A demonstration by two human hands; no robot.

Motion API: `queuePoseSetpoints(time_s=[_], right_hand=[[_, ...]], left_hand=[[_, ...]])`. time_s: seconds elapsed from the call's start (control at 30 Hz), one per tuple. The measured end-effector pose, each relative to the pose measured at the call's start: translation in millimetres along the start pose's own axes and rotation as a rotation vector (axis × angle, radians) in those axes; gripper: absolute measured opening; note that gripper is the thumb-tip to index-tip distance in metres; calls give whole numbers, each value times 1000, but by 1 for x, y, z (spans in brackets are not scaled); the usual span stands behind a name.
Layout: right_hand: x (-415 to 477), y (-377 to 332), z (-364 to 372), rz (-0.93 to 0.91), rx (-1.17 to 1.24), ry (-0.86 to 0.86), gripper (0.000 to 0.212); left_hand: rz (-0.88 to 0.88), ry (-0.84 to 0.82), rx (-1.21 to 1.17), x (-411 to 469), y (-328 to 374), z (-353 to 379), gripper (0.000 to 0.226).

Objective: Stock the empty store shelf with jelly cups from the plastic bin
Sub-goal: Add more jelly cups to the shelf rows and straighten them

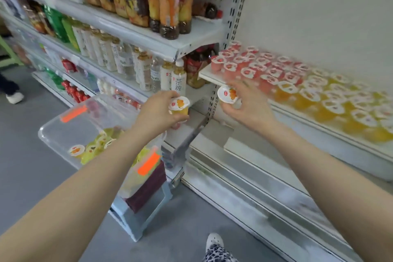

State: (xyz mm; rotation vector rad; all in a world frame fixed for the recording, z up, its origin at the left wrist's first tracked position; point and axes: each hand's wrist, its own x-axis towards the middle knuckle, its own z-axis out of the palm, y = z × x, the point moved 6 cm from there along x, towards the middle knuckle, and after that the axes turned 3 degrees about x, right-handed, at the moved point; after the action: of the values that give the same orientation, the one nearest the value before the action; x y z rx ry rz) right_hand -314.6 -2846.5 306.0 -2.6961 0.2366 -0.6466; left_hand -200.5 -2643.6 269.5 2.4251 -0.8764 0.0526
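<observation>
My left hand [157, 110] grips an orange jelly cup [179, 107] above the right end of the clear plastic bin [63, 132]. In my right hand [246, 102] is a second orange jelly cup [228, 94], held just below the front edge of the white shelf [207, 75]. That shelf carries rows of pink jelly cups [251, 66] on the left and orange jelly cups [331, 100] on the right. Several yellow and orange cups [93, 147] lie in the bin.
The bin rests on a white step stool [144, 215] with a dark red cloth [148, 187] under it. Shelves of drink bottles [131, 61] fill the left. A lower white shelf [319, 155] juts out below. Someone's shoe [14, 98] is at far left; mine [214, 240] at bottom.
</observation>
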Motion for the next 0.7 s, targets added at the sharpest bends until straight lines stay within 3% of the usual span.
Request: queuePoseSetpoints(time_s=[0.3, 0.47, 0.7], right_hand=[[-60, 98, -137, 215, -75, 231, 54], [-105, 167, -208, 323, -81, 355, 43], [-162, 279, -285, 487, -143, 374, 33]], left_hand=[[336, 42, -25, 43, 159, 31, 66], [459, 36, -47, 54, 256, 67, 70], [550, 16, -60, 64, 376, 129, 67]])
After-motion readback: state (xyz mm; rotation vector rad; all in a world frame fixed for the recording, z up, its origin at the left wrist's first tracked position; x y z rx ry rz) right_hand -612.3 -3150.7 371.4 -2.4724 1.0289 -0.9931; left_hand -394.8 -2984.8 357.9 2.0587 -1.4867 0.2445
